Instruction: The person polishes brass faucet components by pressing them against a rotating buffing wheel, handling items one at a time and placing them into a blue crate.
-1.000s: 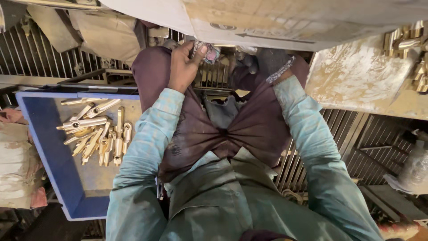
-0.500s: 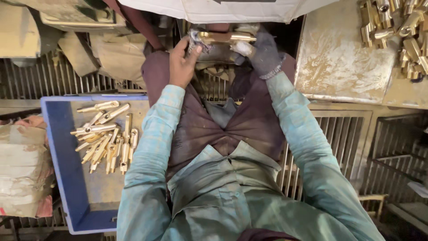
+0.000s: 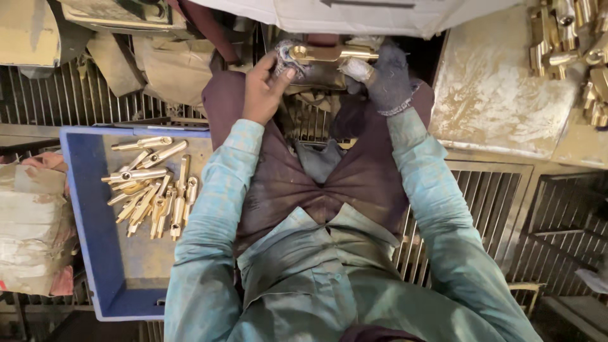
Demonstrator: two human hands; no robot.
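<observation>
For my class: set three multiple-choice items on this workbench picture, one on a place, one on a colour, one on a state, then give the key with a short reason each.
1. Where do the loose brass pieces lie?
A. in the tray at the person's left
B. on the lap
C. on the floor grating

2. What colour is the tray?
A. red
B. blue
C. green

3. How is the brass part held?
A. by the left hand alone
B. it lies untouched
C. between both hands

Key:
1 A, they lie heaped in the tray beside the left sleeve.
2 B, its rim and walls are blue.
3 C, the bare left hand grips one end with a cloth and the gloved right hand grips the other.
</observation>
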